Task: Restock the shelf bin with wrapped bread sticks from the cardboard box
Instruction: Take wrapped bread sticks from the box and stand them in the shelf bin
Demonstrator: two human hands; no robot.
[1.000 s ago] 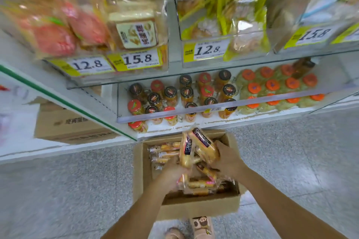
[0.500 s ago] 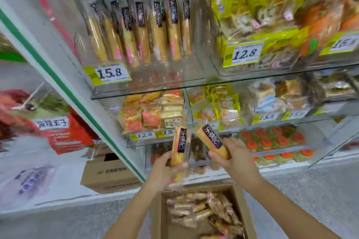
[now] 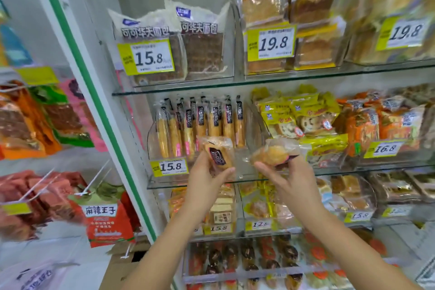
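1. nearest, the left hand (image 3: 204, 176) is gripping one wrapped bread stick (image 3: 217, 155), fingers curling round its lower end, black label facing out
2. beside it, the right hand (image 3: 290, 181) is pinching a second bread stick (image 3: 268, 154) by its near end, and this one is pointing almost end-on at the camera
3. both sticks are hovering just in front of the shelf bin (image 3: 249, 160), a clear bin sitting at the left end of the glass shelf (image 3: 179, 185), with a 15.8 price tag (image 3: 170, 166) hanging at its front left corner
4. further in, the standing sticks (image 3: 200, 125) are filling the bin's left and middle, upright against the back wall. the bin's right end is looking bare, so i am judging that gap to be where these two are going
5. doing it well is coming down to three things: lifting each stick over the front wall, turning it upright with the label high and facing forward like the row, and sliding it against the last standing stick without crushing the wrapper or tipping the row. the right-hand stick is needing the bigger turn
6. counting: two sticks in hand, one per hand, and about seven standing in the bin, though they are packing too tightly for a sure count. there is one bin and one tag on it
7. one cardboard box (image 3: 120, 266) is showing low beside the shelf unit, and i cannot tell whether it is the stock box
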